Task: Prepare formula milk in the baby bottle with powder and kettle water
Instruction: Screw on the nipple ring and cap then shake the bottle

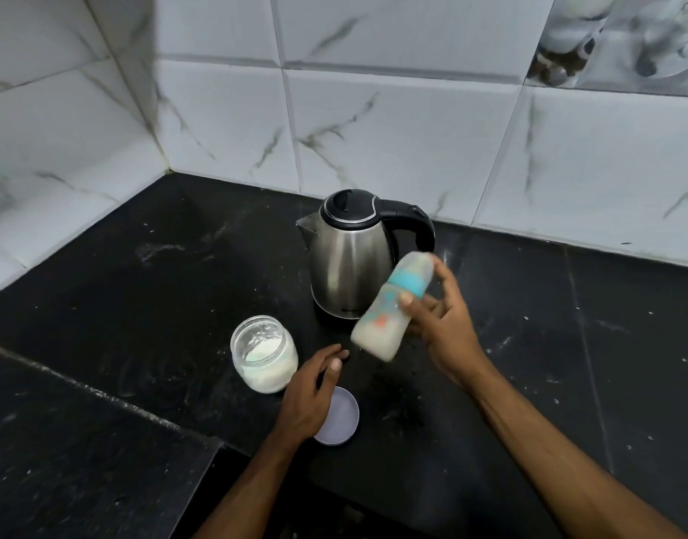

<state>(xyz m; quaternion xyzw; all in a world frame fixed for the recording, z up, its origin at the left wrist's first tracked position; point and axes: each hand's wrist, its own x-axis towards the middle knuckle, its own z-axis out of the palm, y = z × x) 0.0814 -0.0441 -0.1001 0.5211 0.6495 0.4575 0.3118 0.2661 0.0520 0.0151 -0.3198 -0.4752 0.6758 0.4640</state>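
Note:
My right hand [445,324] grips a baby bottle [389,311] with a turquoise collar and clear cap, held tilted above the counter and blurred by motion; white milky liquid fills its lower part. A steel kettle [350,258] with a black lid and handle stands just behind the bottle, its lid down. An open glass jar [263,354] holding white powder sits to the left. My left hand [313,394] hovers flat over the counter beside the jar, fingers apart, holding nothing. It partly covers a pale lilac jar lid [344,420] lying upturned.
The black stone counter [140,274] runs into a corner of white marble-look wall tiles [373,130]. A raised black ledge [82,441] crosses the lower left. The counter's front edge drops away near my forearms.

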